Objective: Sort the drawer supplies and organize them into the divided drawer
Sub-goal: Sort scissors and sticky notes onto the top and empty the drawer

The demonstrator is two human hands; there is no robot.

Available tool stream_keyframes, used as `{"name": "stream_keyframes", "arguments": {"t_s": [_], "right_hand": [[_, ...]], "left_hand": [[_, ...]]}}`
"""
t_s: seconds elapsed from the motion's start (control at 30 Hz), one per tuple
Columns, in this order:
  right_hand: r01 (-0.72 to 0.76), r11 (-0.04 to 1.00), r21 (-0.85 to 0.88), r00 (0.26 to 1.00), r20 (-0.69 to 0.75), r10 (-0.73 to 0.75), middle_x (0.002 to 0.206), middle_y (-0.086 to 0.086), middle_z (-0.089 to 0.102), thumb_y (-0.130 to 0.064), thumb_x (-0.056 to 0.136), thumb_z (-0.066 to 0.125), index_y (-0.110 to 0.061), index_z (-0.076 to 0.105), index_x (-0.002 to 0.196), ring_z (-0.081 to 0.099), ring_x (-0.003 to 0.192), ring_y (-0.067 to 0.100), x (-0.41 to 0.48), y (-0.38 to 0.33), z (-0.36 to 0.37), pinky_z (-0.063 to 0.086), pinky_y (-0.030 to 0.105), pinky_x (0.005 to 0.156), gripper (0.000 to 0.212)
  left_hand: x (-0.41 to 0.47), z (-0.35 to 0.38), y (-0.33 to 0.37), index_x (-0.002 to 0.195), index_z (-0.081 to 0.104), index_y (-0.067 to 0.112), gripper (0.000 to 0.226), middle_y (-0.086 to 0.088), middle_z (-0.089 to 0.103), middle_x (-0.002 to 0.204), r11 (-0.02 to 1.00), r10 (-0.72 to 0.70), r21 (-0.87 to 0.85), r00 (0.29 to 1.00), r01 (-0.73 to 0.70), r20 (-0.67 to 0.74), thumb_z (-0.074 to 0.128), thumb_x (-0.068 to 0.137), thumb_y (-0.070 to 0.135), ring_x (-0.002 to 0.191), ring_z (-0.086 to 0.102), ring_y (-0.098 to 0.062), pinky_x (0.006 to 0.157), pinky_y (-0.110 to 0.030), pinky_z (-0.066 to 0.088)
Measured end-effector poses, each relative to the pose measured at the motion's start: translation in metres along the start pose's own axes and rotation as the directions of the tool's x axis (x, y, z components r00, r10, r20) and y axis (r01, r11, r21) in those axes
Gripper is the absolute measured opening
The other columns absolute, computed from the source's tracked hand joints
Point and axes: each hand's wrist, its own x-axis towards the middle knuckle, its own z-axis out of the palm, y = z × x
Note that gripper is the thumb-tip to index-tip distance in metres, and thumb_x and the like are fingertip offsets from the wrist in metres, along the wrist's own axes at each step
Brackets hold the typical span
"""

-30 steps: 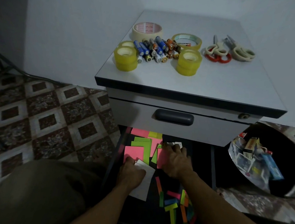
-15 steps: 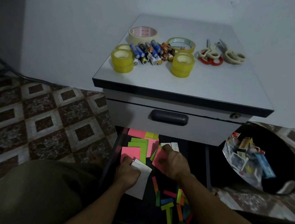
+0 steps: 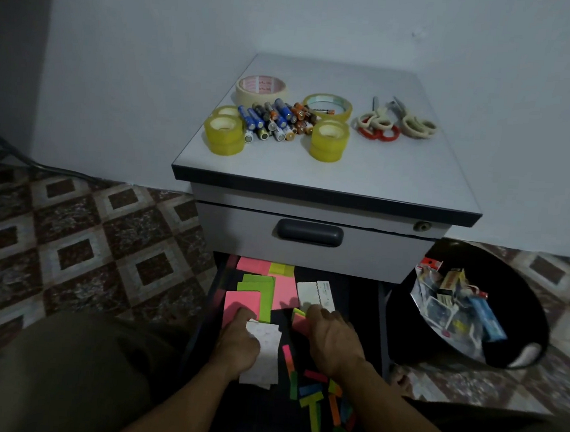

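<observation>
In the open lower drawer [image 3: 362, 303], the left hand [image 3: 236, 345] grips a white sheet [image 3: 264, 357] by its left edge, fingers curled round it. Just to its right, the right hand [image 3: 333, 339] curls its fingers over a small pink-and-green pad [image 3: 298, 320], near a white card [image 3: 315, 295]. Pink and green sticky notes [image 3: 257, 287] lie at the drawer's far left and coloured flags [image 3: 316, 400] nearer, while tape rolls [image 3: 224, 134], batteries [image 3: 276, 119] and scissors [image 3: 396, 122] sit on the cabinet top [image 3: 365, 174].
</observation>
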Motion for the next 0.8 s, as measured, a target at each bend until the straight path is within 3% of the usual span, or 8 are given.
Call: {"name": "stream_keyframes", "arguments": {"t_s": [0.1,0.2,0.37,0.5,0.7,0.8], "right_hand": [[-0.068,0.995,0.067,0.996,0.055,0.065,0.118,0.008,0.062,-0.02,0.092,0.056,-0.018,0.043,0.125,0.063,0.104,0.026,-0.007,0.002,0.0,0.053,0.038,0.087,0.035],[-0.146,0.968,0.205,0.986,0.104,0.127,0.118,0.012,0.064,-0.021,0.093,0.058,-0.014,0.044,0.128,0.065,0.103,0.027,-0.012,0.007,0.0,0.056,0.037,0.086,0.039],[-0.164,0.929,0.331,0.986,0.076,0.147,0.12,0.01,0.062,-0.016,0.098,0.049,-0.007,0.048,0.121,0.062,0.105,0.026,-0.021,0.009,-0.014,0.053,0.028,0.082,0.025],[-0.186,0.848,0.495,0.98,0.035,0.195,0.104,0.003,0.061,-0.017,0.1,0.047,-0.01,0.053,0.111,0.059,0.09,0.019,-0.033,0.005,-0.033,0.045,0.017,0.061,0.014],[-0.182,0.813,0.552,0.976,0.001,0.217,0.104,0.005,0.065,-0.024,0.098,0.051,-0.013,0.058,0.111,0.063,0.089,0.019,-0.052,0.01,-0.054,0.048,0.025,0.065,0.019],[-0.175,0.827,0.534,0.973,-0.032,0.227,0.103,0.005,0.066,-0.027,0.094,0.053,-0.013,0.06,0.109,0.063,0.092,0.022,-0.061,0.011,-0.07,0.052,0.034,0.077,0.021]], "left_hand": [[-0.002,-0.002,0.004,0.089,0.047,0.028,0.037,-0.003,0.057,0.084,0.999,0.0,-0.047,1.0,-0.001,-0.014,0.044,0.083,-0.007,0.076,0.058,-0.02,0.056,-0.024,0.041],[-0.005,-0.006,0.009,0.089,0.048,0.028,0.039,-0.007,0.059,0.09,0.996,-0.003,-0.088,1.0,0.003,0.004,0.044,0.083,-0.01,0.082,0.061,-0.023,0.057,-0.025,0.044],[-0.014,-0.014,0.019,0.094,0.051,0.027,0.04,-0.012,0.06,0.091,0.988,0.038,-0.149,0.999,-0.033,0.033,0.045,0.082,-0.011,0.074,0.061,-0.023,0.052,-0.027,0.044],[-0.024,-0.022,0.028,0.106,0.053,0.024,0.041,-0.017,0.061,0.102,0.974,0.083,-0.214,0.995,-0.071,0.047,0.049,0.084,-0.01,0.079,0.062,-0.025,0.055,-0.029,0.047],[-0.037,-0.034,0.043,0.114,0.054,0.022,0.041,-0.016,0.062,0.106,0.956,0.125,-0.273,0.99,-0.104,0.06,0.056,0.086,-0.008,0.09,0.066,-0.032,0.063,-0.033,0.051],[-0.043,-0.038,0.05,0.111,0.055,0.026,0.041,-0.016,0.064,0.105,0.949,0.146,-0.29,0.988,-0.126,0.047,0.059,0.086,-0.006,0.09,0.067,-0.033,0.065,-0.034,0.05]]}}
